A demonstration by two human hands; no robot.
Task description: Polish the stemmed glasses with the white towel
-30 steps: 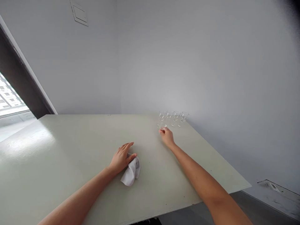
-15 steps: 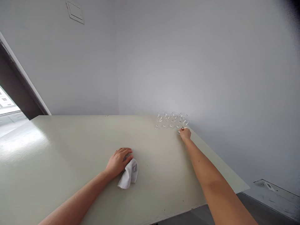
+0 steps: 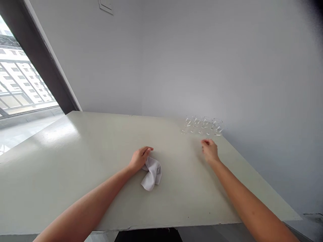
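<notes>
Pulled back since half a second ago: right hand [image 3: 209,151], then at the right end of the row of glasses [image 3: 202,125], now clear of it and nearer the body. Close to the glasses, not touching. Fingers loosely curled, nothing in the grip, just above or on the table [image 3: 75,161]; cannot tell which.

Shifted only slightly: left hand [image 3: 140,158], at the upper end of the cloth [image 3: 152,173] as before. Fingers bent down over that end, gripping it against the tabletop. Rest of the cloth bunched and trailing toward the near edge, right of the wrist.

Glasses small, clear, upright, in a tight row at the far right corner, just beside the wall [image 3: 176,67]. Exact count hard to tell.

Well apart from cloth to glasses. Window [image 3: 20,84] at far left, dark frame beside it.
</notes>
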